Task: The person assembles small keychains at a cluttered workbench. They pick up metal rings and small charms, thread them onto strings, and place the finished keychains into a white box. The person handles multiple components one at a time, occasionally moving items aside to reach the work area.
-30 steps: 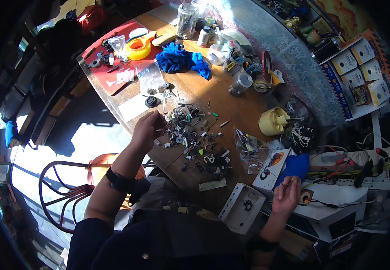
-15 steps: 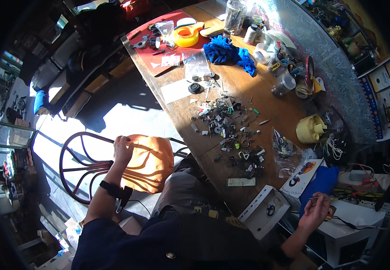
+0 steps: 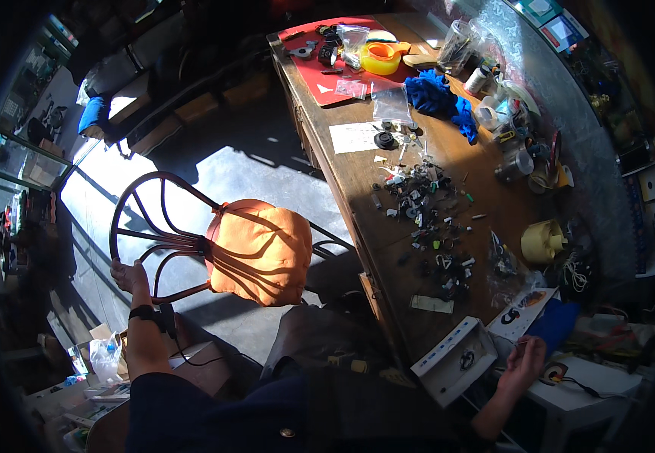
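At the left, my left hand [image 3: 126, 276] is closed round the outer curve of a chair's dark bentwood back [image 3: 163, 178]. The chair has an orange seat cushion [image 3: 263, 249], with shadows of its back striping it. My right hand [image 3: 524, 362] is raised at the lower right with fingers curled together in a pinch. What sits between those fingertips is too small to name. It hovers beside a white open box [image 3: 456, 359] and a blue cloth [image 3: 554, 328].
A wooden workbench [image 3: 365, 219] carries a heap of small parts [image 3: 422, 196], a red mat [image 3: 305, 72], yellow tape [image 3: 380, 58], blue cloth [image 3: 433, 94] and a pale yellow container [image 3: 543, 241]. Cluttered boxes [image 3: 105, 359] stand at the lower left.
My left hand has moved from the chair near its seat to the outer curve of its back. The chair has turned slightly, and the view has shifted left. My right hand stays raised and pinched.
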Demonstrator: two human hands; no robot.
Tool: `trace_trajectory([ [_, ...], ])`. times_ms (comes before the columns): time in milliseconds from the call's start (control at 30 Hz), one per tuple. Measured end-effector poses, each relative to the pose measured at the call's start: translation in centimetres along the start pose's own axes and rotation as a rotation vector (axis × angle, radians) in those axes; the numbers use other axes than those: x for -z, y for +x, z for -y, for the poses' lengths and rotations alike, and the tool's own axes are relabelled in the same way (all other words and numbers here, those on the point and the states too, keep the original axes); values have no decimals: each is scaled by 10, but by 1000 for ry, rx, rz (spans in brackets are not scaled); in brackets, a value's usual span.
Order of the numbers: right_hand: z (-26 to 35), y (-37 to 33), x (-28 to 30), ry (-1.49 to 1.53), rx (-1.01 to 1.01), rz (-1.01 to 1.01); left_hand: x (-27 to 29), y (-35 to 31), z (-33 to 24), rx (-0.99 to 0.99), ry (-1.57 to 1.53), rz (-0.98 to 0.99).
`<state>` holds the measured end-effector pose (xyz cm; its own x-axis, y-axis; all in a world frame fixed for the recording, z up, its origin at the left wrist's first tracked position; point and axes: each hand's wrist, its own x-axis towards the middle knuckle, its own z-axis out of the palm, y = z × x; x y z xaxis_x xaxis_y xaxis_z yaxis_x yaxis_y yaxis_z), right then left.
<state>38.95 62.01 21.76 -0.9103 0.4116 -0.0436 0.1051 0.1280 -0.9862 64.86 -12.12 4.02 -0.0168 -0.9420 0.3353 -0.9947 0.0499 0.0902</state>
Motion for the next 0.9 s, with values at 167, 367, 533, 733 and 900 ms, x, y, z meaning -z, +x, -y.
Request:
trace_trajectory([
  [167,-2,-28,-11,-10,-46,30,-37,52,78,231,-645,534],
  [367,-8,-61,-24,57,-59,60,-57,34,108,115,-822,550],
  [533,-7,-74,-18,107,-46,112,-28,-8,114,133,-1027,688],
  [733,-11,-73,7,162,-63,171,19,-96,136,236,-1141,755],
  [900,-19,-59,38,164,-104,258,51,-163,166,256,-1148,730],
])
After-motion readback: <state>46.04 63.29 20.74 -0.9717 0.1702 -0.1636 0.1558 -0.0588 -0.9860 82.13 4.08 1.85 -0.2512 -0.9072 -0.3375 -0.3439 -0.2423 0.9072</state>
